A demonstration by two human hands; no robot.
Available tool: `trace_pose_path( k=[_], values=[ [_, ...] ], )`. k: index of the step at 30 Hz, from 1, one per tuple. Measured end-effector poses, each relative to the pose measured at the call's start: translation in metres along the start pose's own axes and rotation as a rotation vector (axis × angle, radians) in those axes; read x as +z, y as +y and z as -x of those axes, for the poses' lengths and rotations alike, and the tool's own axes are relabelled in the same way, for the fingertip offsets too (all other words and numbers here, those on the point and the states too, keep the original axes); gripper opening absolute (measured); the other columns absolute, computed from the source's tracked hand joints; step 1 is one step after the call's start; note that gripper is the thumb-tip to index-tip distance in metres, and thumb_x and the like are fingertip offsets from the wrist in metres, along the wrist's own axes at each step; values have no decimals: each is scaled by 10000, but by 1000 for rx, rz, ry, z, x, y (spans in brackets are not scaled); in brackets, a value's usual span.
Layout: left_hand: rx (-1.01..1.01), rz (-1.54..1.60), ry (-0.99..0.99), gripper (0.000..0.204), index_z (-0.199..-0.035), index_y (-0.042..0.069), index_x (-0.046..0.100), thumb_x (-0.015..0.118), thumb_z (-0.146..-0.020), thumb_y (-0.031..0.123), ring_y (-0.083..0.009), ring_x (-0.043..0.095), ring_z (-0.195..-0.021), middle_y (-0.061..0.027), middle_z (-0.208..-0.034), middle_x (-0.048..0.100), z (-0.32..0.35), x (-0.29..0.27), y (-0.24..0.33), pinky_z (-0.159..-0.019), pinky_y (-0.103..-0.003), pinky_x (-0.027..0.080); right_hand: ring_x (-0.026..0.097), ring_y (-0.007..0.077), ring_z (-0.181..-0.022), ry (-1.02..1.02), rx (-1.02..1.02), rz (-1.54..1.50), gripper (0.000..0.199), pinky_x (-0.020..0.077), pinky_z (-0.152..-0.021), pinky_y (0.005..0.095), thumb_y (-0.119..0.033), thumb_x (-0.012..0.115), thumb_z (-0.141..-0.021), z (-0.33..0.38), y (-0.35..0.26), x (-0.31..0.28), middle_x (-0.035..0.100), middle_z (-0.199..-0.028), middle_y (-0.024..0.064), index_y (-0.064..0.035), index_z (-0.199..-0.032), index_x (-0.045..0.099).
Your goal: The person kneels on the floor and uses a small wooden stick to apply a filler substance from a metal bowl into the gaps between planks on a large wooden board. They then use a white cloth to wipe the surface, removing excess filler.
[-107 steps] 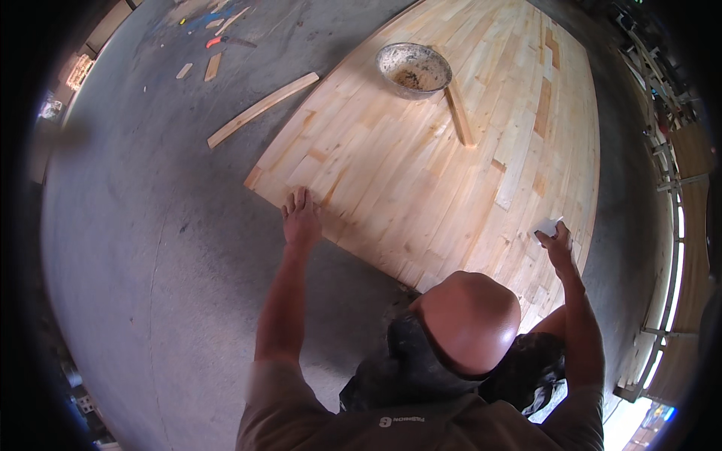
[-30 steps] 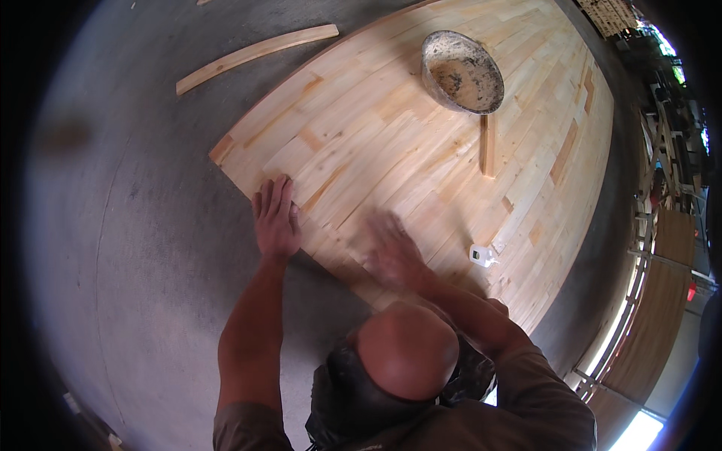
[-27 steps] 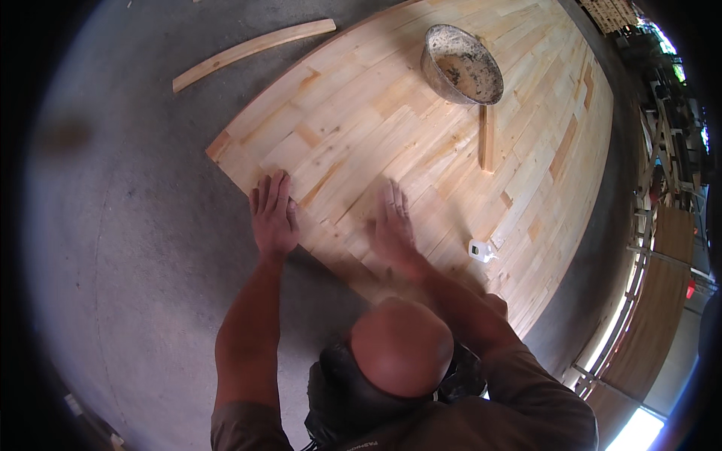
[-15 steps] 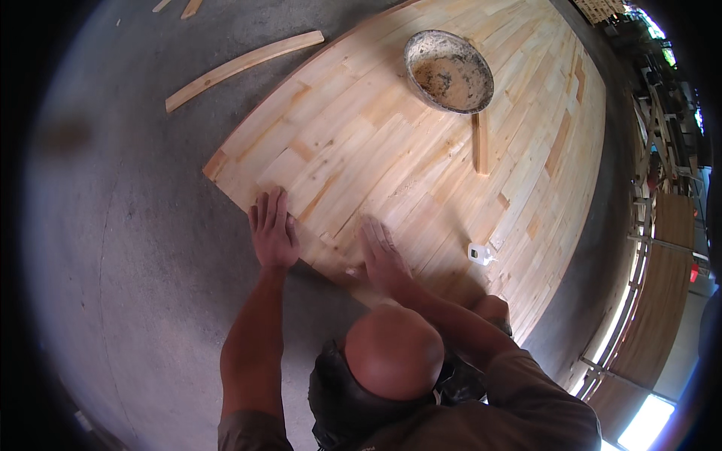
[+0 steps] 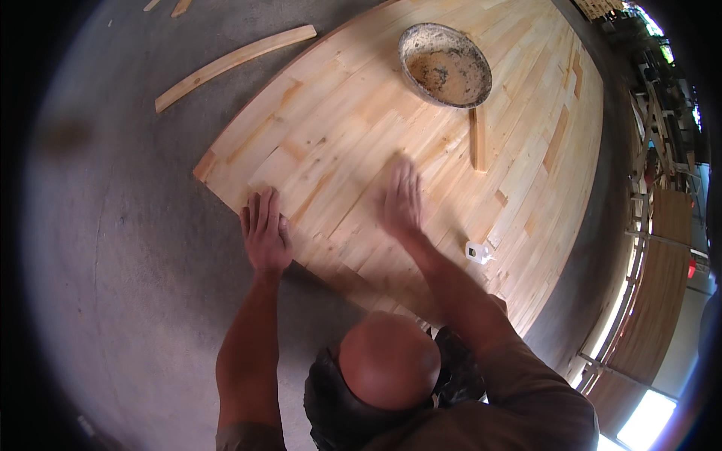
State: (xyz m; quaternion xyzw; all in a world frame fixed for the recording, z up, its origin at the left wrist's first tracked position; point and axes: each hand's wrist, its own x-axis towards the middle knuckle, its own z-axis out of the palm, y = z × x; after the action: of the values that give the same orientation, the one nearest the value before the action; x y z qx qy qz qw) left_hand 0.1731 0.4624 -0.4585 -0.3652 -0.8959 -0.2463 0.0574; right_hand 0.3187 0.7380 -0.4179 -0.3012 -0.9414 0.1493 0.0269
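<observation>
So, left hand [image 5: 266, 234], right hand [image 5: 401, 204] palm-down on wooden panel [image 5: 342, 154].

The right hand [image 5: 401, 201] has let go of the small white bottle [image 5: 477, 252], gone left, and now reached from near to farther over the wooden panel [image 5: 331, 105].

Dark fisheye rim; lower-right glare
</observation>
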Motion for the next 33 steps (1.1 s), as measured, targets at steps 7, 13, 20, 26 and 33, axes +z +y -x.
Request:
trace_pose_path(
  k=[7, 13, 20, 26, 33],
  values=[
    [33, -11, -12, 543, -1641, 57, 538, 471, -1133, 236, -501, 448, -1582, -136, -1745, 498, -3, -1, -1, -1313, -673, 285, 173, 476, -1724, -191, -330, -58, 960, 78, -1428, 595, -521, 616, -1092, -1, -63, 34, 257, -1819, 328, 129, -1714, 281],
    [-6, -23, -56, 556, -1654, 49, 511, 462, -1133, 237, -509, 427, -1593, -153, -1758, 474, 0, 1, 0, -1317, -678, 269, 108, 465, -1742, 104, 104, 172, 855, 31, -1427, 590, -460, 499, -1152, -43, 10, -1, 206, -1835, 342, 116, -1735, 257],
    [27, -23, -40, 554, -1656, 52, 515, 478, -1128, 216, -496, 411, -1614, -138, -1758, 477, -5, -1, 1, -1327, -672, 258, 265, 474, -1695, -267, -437, -155, 856, 199, -1403, 590, -444, 668, -1062, 73, 1, 20, 358, -1774, 304, 94, -1669, 394],
    [-9, -29, -52, 544, -1650, 58, 529, 489, -1130, 212, -470, 408, -1628, -129, -1758, 484, 0, -3, 4, -1340, -640, 256, 754, 396, -1230, -42, 0, -136, 590, 641, -997, 460, -266, 821, -1023, 237, 137, -69, 682, -1468, 283, 53, -1474, 613],
    [-3, -44, -45, 518, -1635, 76, 552, 496, -1141, 220, -450, 417, -1625, -113, -1747, 505, -4, -6, 6, -1340, -624, 264, 767, 326, -1035, 471, 845, -337, 676, 605, -932, 466, -350, 889, -973, 201, 203, -18, 794, -1140, 204, 14, -1476, 620]
  ],
)
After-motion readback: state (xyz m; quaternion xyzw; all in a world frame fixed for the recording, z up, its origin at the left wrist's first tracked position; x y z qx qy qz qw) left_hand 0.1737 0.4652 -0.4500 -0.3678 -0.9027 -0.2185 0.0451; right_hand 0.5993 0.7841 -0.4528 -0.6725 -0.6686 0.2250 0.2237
